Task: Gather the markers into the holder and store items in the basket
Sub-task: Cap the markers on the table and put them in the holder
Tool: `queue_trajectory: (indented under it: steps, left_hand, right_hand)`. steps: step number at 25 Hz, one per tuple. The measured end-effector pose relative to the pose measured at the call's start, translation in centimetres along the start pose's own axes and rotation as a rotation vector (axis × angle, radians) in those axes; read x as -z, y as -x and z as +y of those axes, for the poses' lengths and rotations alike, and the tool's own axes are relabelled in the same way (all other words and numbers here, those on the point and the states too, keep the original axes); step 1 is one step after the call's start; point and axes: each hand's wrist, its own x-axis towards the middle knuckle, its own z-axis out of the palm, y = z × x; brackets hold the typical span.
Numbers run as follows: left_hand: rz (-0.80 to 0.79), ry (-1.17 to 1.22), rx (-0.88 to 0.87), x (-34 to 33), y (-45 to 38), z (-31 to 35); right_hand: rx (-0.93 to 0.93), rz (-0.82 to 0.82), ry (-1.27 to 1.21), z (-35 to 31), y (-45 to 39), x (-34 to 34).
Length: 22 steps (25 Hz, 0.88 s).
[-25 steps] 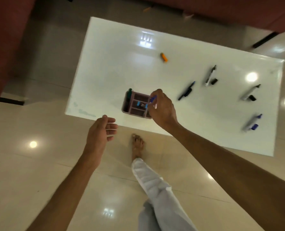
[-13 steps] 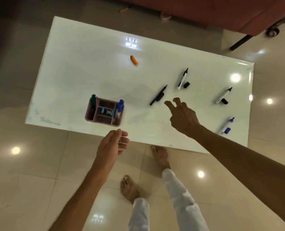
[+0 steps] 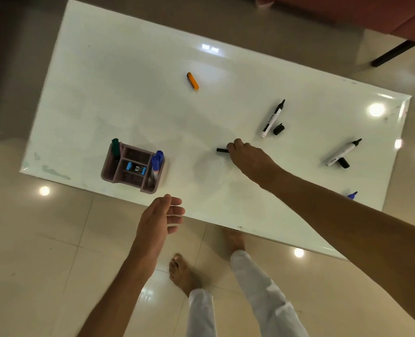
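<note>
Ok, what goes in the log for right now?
right hand: grips black marker | left hand: open, idle | holder: three markers

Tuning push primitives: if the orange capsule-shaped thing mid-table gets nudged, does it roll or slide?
The orange object looks rounded and lies flat, so it probably rolls if pushed across its length. The table is glossy, so a lengthwise push likely makes it slide. It looks small, probably light and stiff.
</note>
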Motion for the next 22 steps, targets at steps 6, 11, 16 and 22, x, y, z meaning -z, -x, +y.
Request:
queue_trajectory:
  steps: [6,11,16,22]
  left_hand:
    - [-0.048,-0.033,0.024,-4.6,0.4,0.6]
    - [-0.103,-0.263,-0.177,-10.0,1.3,2.2]
    - [-0.243,-0.504,-0.399,-15.3,2.6,3.3]
    - [-0.251,-0.630,-0.455,-17.1,4.3,2.0]
  right_hand:
    - [-0.360,-0.092,-0.817,2.9,1.8,-0.9]
    - [-0.998,-0.020,-1.765,3.5,6.6,3.3]
    - [-1.204,-0.015,-1.874,0.1,13.5,5.3]
    - [-1.403,0.017,-2.013,-2.0,18.2,5.1]
